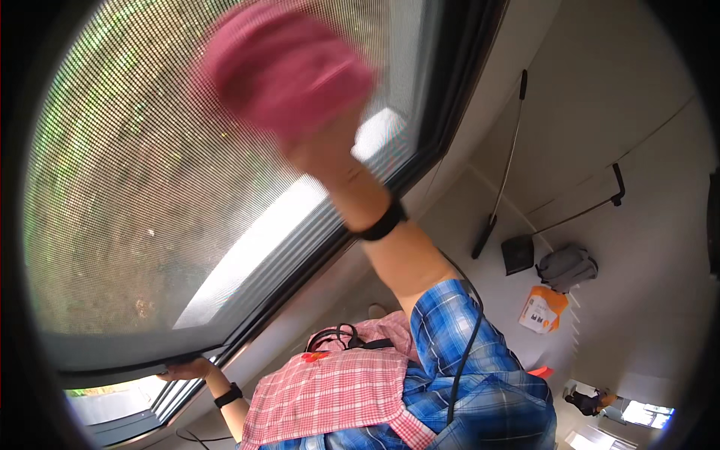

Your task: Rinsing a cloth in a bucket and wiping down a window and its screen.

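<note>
A pink cloth [287,67], blurred by motion, lies against the mesh window screen [140,197]. My right hand [320,140] holds it; the cloth covers most of the fingers. At the lower left, my left hand [191,369] grips the screen's bottom bar [118,368], its fingertips partly hidden under the edge. Below that bar, a strip of the window opening [112,408] shows. The dark window frame [315,253] runs diagonally beneath my right forearm. Greenery and brown ground appear blurred through the mesh.
A black cable [478,315] hangs along my right sleeve. To the right are a long-handled tool [512,152], a black dustpan [517,254], a grey backpack [568,267] and an orange-and-white bag [543,309] bearing writing. Another person [588,401] is in the background.
</note>
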Available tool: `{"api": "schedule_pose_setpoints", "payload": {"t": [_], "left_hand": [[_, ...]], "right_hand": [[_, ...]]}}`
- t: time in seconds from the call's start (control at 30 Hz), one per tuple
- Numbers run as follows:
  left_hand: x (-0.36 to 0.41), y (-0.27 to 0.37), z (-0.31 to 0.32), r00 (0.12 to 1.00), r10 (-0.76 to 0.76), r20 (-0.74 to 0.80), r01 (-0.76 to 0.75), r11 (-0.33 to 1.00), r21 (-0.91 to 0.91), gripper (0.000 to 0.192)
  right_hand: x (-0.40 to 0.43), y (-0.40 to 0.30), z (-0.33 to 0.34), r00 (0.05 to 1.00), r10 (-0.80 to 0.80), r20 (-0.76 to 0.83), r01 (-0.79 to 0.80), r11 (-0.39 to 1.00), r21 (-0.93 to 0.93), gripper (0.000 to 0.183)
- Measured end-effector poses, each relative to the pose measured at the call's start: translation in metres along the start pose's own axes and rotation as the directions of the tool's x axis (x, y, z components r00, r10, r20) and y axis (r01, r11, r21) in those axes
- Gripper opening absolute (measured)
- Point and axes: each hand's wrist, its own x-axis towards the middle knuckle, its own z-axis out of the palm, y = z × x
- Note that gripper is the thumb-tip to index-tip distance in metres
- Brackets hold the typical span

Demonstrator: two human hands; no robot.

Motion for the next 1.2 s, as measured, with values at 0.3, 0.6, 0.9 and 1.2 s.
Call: {"api": "schedule_pose_setpoints", "payload": {"t": [0.3,0.6,0.9,1.2], "left_hand": [[-0.005,0.0,0.006,1.0,-0.025,-0.008,0.025,0.999,0.027,0.071],[-0.021,0.012,0.014,0.989,-0.136,0.058,0.142,0.983,-0.118,0.083],[-0.024,0.011,0.022,0.991,-0.132,0.017,0.133,0.986,-0.105,0.089],[-0.03,-0.022,0.004,0.983,0.156,0.094,-0.17,0.971,0.168,0.073]], "right_hand": [[-0.094,0.147,-0.078,0.89,0.446,-0.09,-0.452,0.843,-0.293,0.042],[-0.116,0.043,-0.16,0.606,0.784,0.135,-0.771,0.62,-0.143,0.036],[0.102,-0.157,-0.061,0.937,-0.233,0.259,0.059,0.839,0.541,0.028],[0.208,-0.137,0.039,0.882,-0.468,0.057,0.45,0.872,0.192,0.034]]}}
